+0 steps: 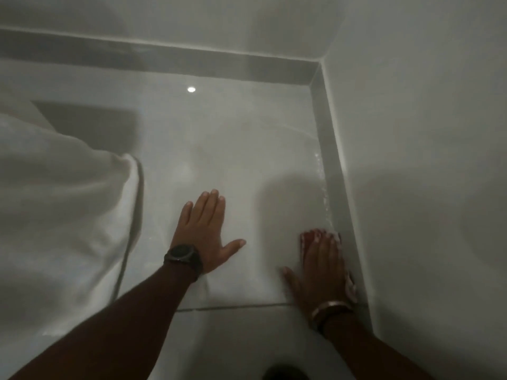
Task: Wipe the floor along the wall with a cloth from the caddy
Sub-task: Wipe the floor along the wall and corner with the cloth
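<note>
My right hand [321, 266] presses flat on a red and white cloth [307, 238] on the pale tiled floor [247, 165], right beside the grey skirting [333, 171] of the right wall [425, 160]. Only the cloth's edges show, at my fingertips and along the outer side of my palm. A wet streak glints along the skirting ahead of the cloth. My left hand [204, 231], with a black watch on the wrist, lies flat on the floor with its fingers spread, holding nothing. The caddy is not in view.
White bedding [63, 209] hangs down to the floor at the left. The far wall [192, 20] and its skirting meet the right wall in a corner at the upper right. A tile joint runs across the floor under my wrists.
</note>
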